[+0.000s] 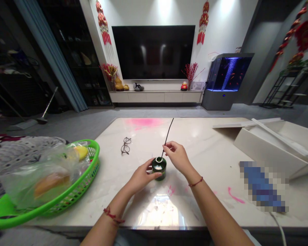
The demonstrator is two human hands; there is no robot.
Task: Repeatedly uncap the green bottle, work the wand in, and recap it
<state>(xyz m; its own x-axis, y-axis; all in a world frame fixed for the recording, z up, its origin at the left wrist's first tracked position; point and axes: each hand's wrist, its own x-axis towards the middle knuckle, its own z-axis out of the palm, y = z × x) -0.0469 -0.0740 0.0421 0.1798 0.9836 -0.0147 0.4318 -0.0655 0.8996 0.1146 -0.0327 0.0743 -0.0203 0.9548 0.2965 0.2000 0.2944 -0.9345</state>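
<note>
A small dark green glass bottle (159, 169) with a pale ring around its mouth stands upright on the white table. My left hand (143, 174) is wrapped around the bottle's left side, its thumb across the front. Above and to the right, my right hand (176, 154) pinches a thin black stick (167, 134) between thumb and fingers. The stick rises at a slant, with a slight bend near its top. Its lower end is at the bottle's mouth; whether it reaches inside is hard to tell.
On the marble-look table (195, 136) lie glasses (126, 146), left of the bottle. A green basket (96, 153) with bagged food stands at the left edge. At the right are an open white box (272, 150) and a pixelated blue object (263, 186) with a cable.
</note>
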